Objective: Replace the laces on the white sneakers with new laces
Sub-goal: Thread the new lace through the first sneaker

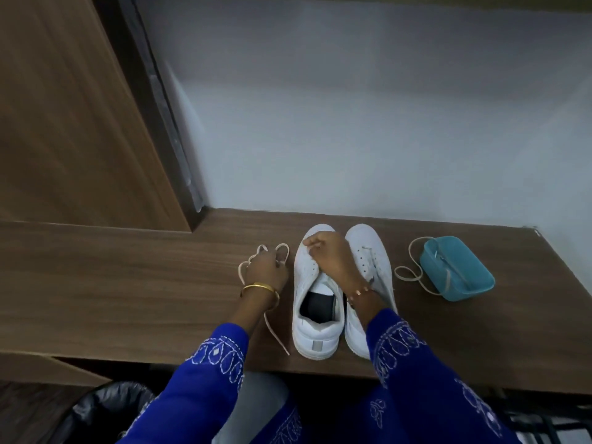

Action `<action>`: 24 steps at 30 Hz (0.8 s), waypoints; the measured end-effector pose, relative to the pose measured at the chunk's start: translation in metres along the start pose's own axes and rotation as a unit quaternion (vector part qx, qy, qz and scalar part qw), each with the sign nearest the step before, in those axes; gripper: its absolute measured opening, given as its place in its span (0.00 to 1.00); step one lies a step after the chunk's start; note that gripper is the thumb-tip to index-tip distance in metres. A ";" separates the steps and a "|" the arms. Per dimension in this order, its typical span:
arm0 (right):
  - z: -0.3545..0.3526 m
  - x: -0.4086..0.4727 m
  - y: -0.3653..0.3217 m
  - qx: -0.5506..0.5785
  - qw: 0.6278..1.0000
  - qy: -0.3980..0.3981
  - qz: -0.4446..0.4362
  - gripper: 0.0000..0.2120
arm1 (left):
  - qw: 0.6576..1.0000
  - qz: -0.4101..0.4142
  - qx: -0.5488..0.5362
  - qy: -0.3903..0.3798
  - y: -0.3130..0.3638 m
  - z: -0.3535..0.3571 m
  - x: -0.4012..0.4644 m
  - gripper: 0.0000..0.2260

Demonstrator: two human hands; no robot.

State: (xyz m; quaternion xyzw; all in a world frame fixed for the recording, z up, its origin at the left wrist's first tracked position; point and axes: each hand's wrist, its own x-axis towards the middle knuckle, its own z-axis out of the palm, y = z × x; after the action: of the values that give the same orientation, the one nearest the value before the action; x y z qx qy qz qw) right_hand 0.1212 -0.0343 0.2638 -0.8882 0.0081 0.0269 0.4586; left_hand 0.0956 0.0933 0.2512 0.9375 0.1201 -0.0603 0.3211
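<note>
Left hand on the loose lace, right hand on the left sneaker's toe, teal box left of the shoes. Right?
Not quite: the head view shows the teal box right of the shoes, not left. Left hand on the loose lace, right hand on the left sneaker toe: correct.

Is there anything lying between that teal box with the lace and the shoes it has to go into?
Nothing visible. Only bare table separates the teal box, with its lace, from the nearer shoe. The right hand rests over the other shoe.
</note>
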 end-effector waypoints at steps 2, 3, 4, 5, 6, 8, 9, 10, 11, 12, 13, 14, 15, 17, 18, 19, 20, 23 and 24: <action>-0.018 -0.005 0.011 -0.025 0.997 0.067 -0.008 0.12 | 0.997 0.061 -0.046 0.002 0.010 0.010 -0.011 0.13; -0.028 -0.009 0.018 -0.047 0.994 0.095 -0.009 0.12 | 0.993 0.101 -0.066 -0.002 0.014 0.016 -0.016 0.14; -0.038 -0.011 0.027 -0.074 0.991 0.114 -0.005 0.13 | 0.989 0.132 -0.070 -0.008 0.020 0.023 -0.021 0.15; -0.047 -0.014 0.036 -0.102 0.987 0.121 0.007 0.14 | 0.984 0.166 -0.064 -0.011 0.025 0.029 -0.024 0.16; -0.056 -0.016 0.045 -0.125 0.985 0.112 0.028 0.15 | 0.980 0.190 -0.050 -0.022 0.032 0.036 -0.028 0.17; -0.069 -0.021 0.059 -0.145 0.984 0.052 0.087 0.20 | 0.973 0.223 -0.011 -0.055 0.045 0.046 -0.034 0.19; -0.075 -0.025 0.064 -0.144 0.982 0.015 0.119 0.21 | 0.968 0.241 0.027 -0.063 0.053 0.052 -0.036 0.21; -0.078 -0.028 0.066 -0.140 0.980 -0.018 0.143 0.23 | 0.963 0.248 0.080 -0.070 0.059 0.056 -0.036 0.22; -0.082 -0.030 0.069 -0.136 0.977 -0.042 0.156 0.23 | 0.956 0.247 0.137 -0.076 0.065 0.060 -0.035 0.19; -0.085 -0.031 0.071 -0.136 0.976 -0.060 0.159 0.24 | 0.950 0.235 0.184 -0.090 0.069 0.063 -0.033 0.17; -0.087 -0.031 0.073 -0.139 0.975 -0.076 0.156 0.25 | 0.943 0.222 0.222 -0.107 0.071 0.066 -0.032 0.15; -0.091 -0.032 0.075 -0.143 0.973 -0.094 0.153 0.26 | 0.937 0.214 0.248 -0.124 0.074 0.070 -0.031 0.15; -0.095 -0.033 0.078 -0.147 0.971 -0.114 0.150 0.27 | 0.929 0.215 0.269 -0.133 0.076 0.073 -0.031 0.15; -0.096 -0.036 0.084 -0.155 0.966 -0.147 0.143 0.30 | 0.920 0.217 0.296 -0.139 0.078 0.077 -0.032 0.15; -0.095 -0.038 0.087 -0.166 0.965 -0.153 0.137 0.32 | 0.917 0.217 0.304 -0.141 0.079 0.077 -0.032 0.15; -0.094 -0.038 0.090 -0.182 0.963 -0.152 0.128 0.32 | 0.914 0.218 0.311 -0.144 0.082 0.077 -0.032 0.15; -0.093 -0.039 0.092 -0.198 0.961 -0.149 0.122 0.32 | 0.911 0.219 0.314 -0.150 0.084 0.078 -0.031 0.15; -0.093 -0.033 0.098 -0.227 0.959 -0.128 0.111 0.30 | 0.912 0.225 0.293 -0.177 0.091 0.079 -0.028 0.13; -0.095 -0.030 0.100 -0.230 0.959 -0.116 0.115 0.29 | 0.916 0.227 0.274 -0.185 0.093 0.082 -0.027 0.13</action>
State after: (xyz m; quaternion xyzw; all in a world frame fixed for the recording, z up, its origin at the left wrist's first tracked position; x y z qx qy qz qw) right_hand 0.0916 -0.1700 0.2386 -0.9535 0.0506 0.1838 0.2335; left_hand 0.0914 -0.0334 0.2469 0.9629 -0.1787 -0.1884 0.0736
